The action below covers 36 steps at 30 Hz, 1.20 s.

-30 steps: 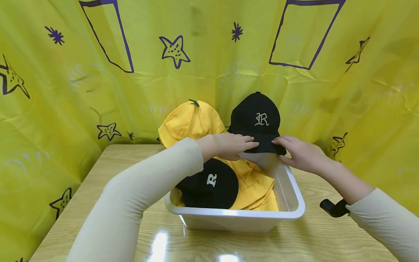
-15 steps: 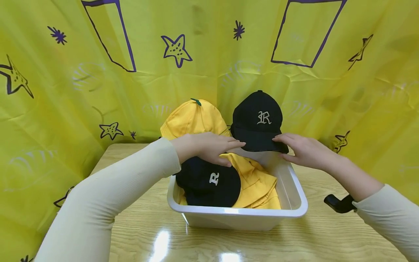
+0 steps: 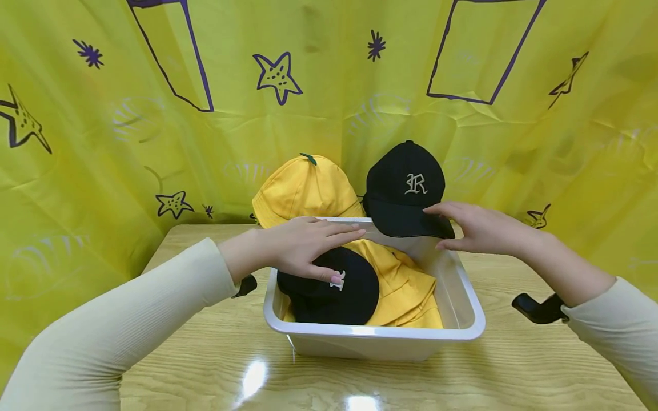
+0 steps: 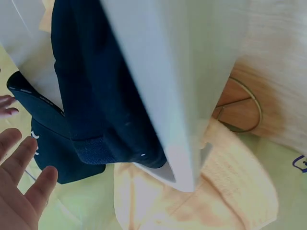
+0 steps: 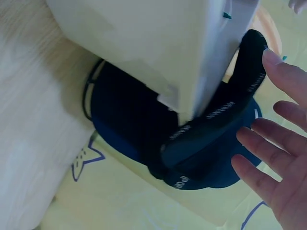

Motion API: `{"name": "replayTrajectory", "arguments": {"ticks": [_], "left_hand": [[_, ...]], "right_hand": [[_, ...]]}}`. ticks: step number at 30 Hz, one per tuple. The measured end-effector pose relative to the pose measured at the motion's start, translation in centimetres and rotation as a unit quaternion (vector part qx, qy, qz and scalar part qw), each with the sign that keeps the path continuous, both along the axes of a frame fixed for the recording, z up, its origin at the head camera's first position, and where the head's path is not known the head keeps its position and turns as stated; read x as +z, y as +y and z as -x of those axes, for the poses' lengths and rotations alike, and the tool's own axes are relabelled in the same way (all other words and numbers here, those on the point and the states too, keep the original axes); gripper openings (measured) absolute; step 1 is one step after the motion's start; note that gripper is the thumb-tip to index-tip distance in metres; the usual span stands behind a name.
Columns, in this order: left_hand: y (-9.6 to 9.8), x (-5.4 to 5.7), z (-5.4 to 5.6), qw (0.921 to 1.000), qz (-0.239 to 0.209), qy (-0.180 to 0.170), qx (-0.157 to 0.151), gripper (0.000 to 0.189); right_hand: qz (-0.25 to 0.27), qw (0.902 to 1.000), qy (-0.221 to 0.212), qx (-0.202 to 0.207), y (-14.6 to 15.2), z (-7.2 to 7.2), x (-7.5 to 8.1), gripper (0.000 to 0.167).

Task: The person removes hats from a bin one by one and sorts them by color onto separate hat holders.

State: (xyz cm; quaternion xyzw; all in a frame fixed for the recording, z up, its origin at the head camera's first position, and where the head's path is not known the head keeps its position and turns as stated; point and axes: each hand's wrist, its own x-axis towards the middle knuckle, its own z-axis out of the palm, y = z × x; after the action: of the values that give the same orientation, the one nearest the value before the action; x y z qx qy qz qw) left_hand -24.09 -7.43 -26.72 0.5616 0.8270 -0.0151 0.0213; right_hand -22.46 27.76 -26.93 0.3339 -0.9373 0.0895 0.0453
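A black cap [image 3: 406,180] with a silver R stands behind the bin's right back corner, its brim overhanging the white plastic bin [image 3: 375,331]. My right hand [image 3: 478,228] is at the brim's right end, fingers loosely extended and spread in the right wrist view, gripping nothing. My left hand [image 3: 300,245] hovers with straight fingers above the bin, over a second black cap [image 3: 354,299] with a white R, partly covering its letter. A yellow bucket hat [image 3: 406,285] lies folded beside that cap inside the bin. Another yellow hat [image 3: 308,191] with a green leaf stands behind the bin.
The wooden table [image 3: 190,365] bears the bin at its middle. A thin wire ring [image 4: 259,108] shows under the rear yellow hat, and another wire ring [image 5: 86,98] under the rear black cap. A yellow curtain [image 3: 329,114] with purple drawings hangs close behind.
My left hand has moved away from the rear black cap's brim, leftward and down over the bin. My right hand has stayed by the brim, rising slightly. The hats have kept their places.
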Motion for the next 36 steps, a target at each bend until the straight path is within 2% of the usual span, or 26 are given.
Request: {"name": "replayTrajectory", "arguments": {"ticks": [8, 17, 23, 29, 36], "left_hand": [[-2.6, -0.9, -1.8, 0.9988, -0.04, 0.02, -0.019, 0.099], [-4.8, -1.8, -4.3, 0.9948, -0.08, 0.048, -0.04, 0.096], [-6.0, -3.1, -5.7, 0.9905, -0.103, 0.079, -0.045, 0.095], [-7.1, -4.5, -6.5, 0.9886, -0.111, 0.09, -0.047, 0.094], [-7.8, -5.9, -6.8, 0.987, -0.11, 0.106, -0.049, 0.09]], "right_hand": [[0.02, 0.9991, -0.029, 0.023, -0.8, 0.3, 1.3, 0.064], [0.038, 0.9962, -0.065, 0.044, -2.7, 0.6, 2.7, 0.069], [0.025, 0.9949, -0.082, 0.053, -4.2, 1.0, 3.3, 0.07], [0.026, 0.9939, -0.083, 0.068, -5.9, 1.6, 3.8, 0.07], [0.021, 0.9922, -0.088, 0.086, -8.3, 2.5, 4.0, 0.071]]}}
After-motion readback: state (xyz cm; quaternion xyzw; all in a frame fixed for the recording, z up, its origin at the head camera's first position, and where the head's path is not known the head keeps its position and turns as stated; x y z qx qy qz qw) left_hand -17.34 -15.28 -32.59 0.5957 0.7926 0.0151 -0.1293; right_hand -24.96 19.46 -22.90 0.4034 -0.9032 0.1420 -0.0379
